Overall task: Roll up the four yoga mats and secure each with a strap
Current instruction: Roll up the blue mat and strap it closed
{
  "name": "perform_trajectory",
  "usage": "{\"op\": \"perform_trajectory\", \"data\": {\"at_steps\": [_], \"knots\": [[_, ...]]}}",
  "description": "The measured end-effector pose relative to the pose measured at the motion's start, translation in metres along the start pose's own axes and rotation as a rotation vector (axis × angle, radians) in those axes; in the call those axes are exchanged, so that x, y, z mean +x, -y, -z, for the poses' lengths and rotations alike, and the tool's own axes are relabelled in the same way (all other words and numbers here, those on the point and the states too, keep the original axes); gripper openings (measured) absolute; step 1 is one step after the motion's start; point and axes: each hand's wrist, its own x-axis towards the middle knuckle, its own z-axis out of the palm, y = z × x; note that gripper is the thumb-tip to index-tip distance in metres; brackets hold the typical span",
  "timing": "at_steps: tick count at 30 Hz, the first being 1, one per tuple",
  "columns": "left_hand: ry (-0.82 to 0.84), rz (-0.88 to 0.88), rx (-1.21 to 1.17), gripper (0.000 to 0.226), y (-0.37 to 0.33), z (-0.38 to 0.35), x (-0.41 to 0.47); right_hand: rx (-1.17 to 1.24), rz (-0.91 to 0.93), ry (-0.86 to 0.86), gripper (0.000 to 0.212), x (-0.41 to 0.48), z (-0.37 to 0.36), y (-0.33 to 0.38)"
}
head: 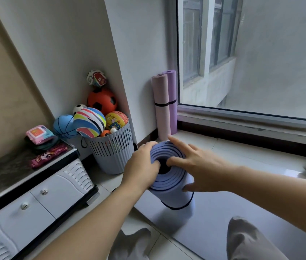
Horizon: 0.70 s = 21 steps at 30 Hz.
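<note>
Knees (246, 239) aside, left hand (142, 166) grips the rim of the blue mat (167, 192), right hand (204, 166) rests spread-fingered on it; light springy foam, likely best clasped at the strap (178, 208).

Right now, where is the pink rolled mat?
Head view, centre: the pink mat stands upright by the window, beside the purple mat, right of the ball basket, behind the blue mat.

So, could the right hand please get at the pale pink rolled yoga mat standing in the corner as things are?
Probably yes. The right hand is open, fingers resting atop the lilac-blue rolled mat, its forefinger close to the foot of the pale pink rolled yoga mat; nothing stands between them.
</note>
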Motion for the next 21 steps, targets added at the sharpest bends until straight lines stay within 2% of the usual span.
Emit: {"op": "perform_trajectory", "data": {"at_steps": [5, 11, 15, 18, 21], "knots": [[-0.229, -0.169, 0.088, 0.047, -0.017, 0.007, 0.013, 0.05, -0.058, -0.224, 0.069, 0.011, 0.0, -0.009], [-0.324, -0.295, 0.176, 0.049, -0.01, 0.003, 0.074, 0.071, -0.021, -0.408, 0.055, 0.059, -0.021, -0.057], [-0.3, -0.281, 0.186, 0.048, 0.021, -0.017, 0.148, 0.046, -0.029, -0.392, 0.057, 0.11, -0.055, -0.106], [-0.268, -0.234, 0.172, 0.048, 0.059, -0.044, 0.227, 0.026, -0.048, -0.36, 0.065, 0.165, -0.095, -0.157], [-0.225, -0.194, 0.171, 0.048, 0.106, -0.076, 0.308, -0.017, -0.021, -0.314, 0.063, 0.223, -0.143, -0.213]]}}
